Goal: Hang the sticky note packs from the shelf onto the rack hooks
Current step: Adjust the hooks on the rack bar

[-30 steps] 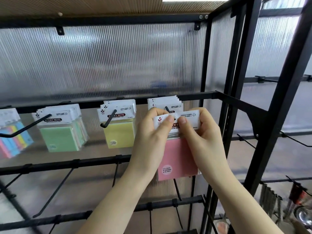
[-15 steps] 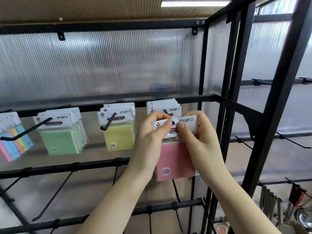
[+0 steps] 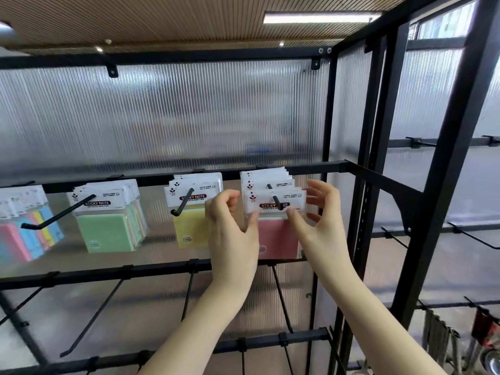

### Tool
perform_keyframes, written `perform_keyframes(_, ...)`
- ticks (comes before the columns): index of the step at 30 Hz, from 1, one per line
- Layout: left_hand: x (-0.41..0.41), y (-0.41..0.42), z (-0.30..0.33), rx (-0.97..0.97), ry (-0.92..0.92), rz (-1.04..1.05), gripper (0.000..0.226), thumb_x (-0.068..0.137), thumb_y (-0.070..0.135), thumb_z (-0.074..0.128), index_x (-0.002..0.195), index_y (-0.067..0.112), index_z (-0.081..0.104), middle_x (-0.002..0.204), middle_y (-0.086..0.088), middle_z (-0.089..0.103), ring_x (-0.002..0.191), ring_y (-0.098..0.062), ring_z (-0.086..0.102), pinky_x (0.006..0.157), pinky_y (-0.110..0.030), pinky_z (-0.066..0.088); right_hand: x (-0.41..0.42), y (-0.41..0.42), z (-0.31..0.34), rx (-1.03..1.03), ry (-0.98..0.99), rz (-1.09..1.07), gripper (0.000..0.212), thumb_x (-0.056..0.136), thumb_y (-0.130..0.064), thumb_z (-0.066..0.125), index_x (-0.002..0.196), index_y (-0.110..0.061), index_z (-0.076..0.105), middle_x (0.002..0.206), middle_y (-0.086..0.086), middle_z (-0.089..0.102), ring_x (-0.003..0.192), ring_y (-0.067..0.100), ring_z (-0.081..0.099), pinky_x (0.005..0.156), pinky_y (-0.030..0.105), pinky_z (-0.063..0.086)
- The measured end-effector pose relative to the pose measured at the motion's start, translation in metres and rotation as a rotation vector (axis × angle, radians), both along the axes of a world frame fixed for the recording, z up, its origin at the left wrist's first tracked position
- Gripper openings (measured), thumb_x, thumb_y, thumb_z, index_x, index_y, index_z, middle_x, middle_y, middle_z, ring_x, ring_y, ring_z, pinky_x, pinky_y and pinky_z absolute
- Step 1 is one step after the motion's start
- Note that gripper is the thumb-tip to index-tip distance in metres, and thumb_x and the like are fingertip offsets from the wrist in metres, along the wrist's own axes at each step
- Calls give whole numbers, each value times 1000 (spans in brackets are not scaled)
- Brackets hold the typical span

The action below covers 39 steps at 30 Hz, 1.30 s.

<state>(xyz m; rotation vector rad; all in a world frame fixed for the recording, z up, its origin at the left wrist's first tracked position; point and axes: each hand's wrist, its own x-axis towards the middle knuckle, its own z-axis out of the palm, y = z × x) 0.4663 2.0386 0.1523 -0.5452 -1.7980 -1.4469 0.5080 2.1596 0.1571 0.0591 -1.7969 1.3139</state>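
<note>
A pink sticky note pack (image 3: 276,239) hangs on the rightmost hook (image 3: 277,203) of the rack's top bar, in front of several other pink packs. The hook's tip pokes out through its white header card. My left hand (image 3: 232,239) is at the pack's left edge, thumb tip touching the card's lower corner, fingers loosely curled and off it. My right hand (image 3: 322,223) is at the right edge with fingers spread, and only its thumb tip touches under the card.
Yellow packs (image 3: 189,228), green packs (image 3: 105,234) and multicolour packs (image 3: 24,236) hang on hooks to the left. Bare hooks (image 3: 92,318) stick out from the lower bars. A black upright (image 3: 362,185) stands just right of my hands, with more hooks (image 3: 473,236) beyond it.
Both hands pinched the pink pack's header card and slid it onto the hook. Now the fingers have let go and spread, and the pack hangs on the hook.
</note>
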Motion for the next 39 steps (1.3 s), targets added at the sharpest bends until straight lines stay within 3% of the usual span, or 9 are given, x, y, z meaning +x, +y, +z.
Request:
perform_keyframes(4,-11,2,-10,-70,119,121,20,81,-3,68,89,7,53,88,0,48,76,-10,44,71,-21,41,-13,4,-9,-8,-61,-18,49,88,-17,66,129,-25,39,125,-8,49,114,4,50,97,27,43)
perform_keyframes(9,-17,5,-14,-242,185,104,16,83,-11,63,94,1,64,92,-9,57,81,-15,56,76,-3,42,-30,9,-10,-23,-135,-37,44,91,-24,63,129,-16,43,124,-6,52,111,7,52,98,31,44)
perform_keyframes(13,-12,3,-19,-414,135,131,30,83,-4,65,112,2,63,108,-10,55,98,-28,59,87,-39,53,-38,13,-10,-15,-197,-10,27,92,-31,61,113,-27,45,110,-13,57,106,9,56,89,28,44)
perform_keyframes(15,-6,3,-20,-465,123,157,36,81,-2,66,116,3,61,114,-11,55,103,-30,59,90,-45,51,-41,14,-12,-6,-229,-7,23,92,-36,59,109,-29,45,107,-13,58,101,9,58,84,28,45)
perform_keyframes(22,12,-2,-26,-575,72,169,44,83,-3,61,126,3,56,133,-9,52,118,-27,54,101,-41,46,-35,16,-27,15,-298,13,29,89,-39,63,109,-22,49,105,-8,59,96,10,59,69,12,41)
perform_keyframes(25,18,-11,-38,-618,25,154,45,87,1,56,132,6,52,142,-5,46,127,-24,49,104,-38,44,-26,16,-44,93,-422,35,39,87,-36,67,115,-14,51,108,-4,59,97,12,58,75,20,44)
perform_keyframes(30,27,-34,-58,-713,-86,196,37,91,9,52,127,15,55,131,2,55,121,-18,52,102,-31,39,-15,14,-68,223,-651,-27,16,93,-26,59,103,-14,55,101,2,64,78,6,55,60,20,39)
perform_keyframes(35,24,-72,-71,-834,-210,244,34,97,21,40,129,26,51,128,11,54,116,-11,49,93,-26,38,-6,-14,-71,403,-588,2,16,94,-22,53,104,-17,64,94,-5,63,91,16,60,78,30,48)
perform_keyframes(39,24,-113,-69,-832,-228,314,30,98,22,40,125,26,53,123,10,58,111,-11,53,88,-26,41,-9,-61,-67,526,-555,115,15,93,-23,51,102,-22,64,98,-6,65,91,13,61,79,29,50)
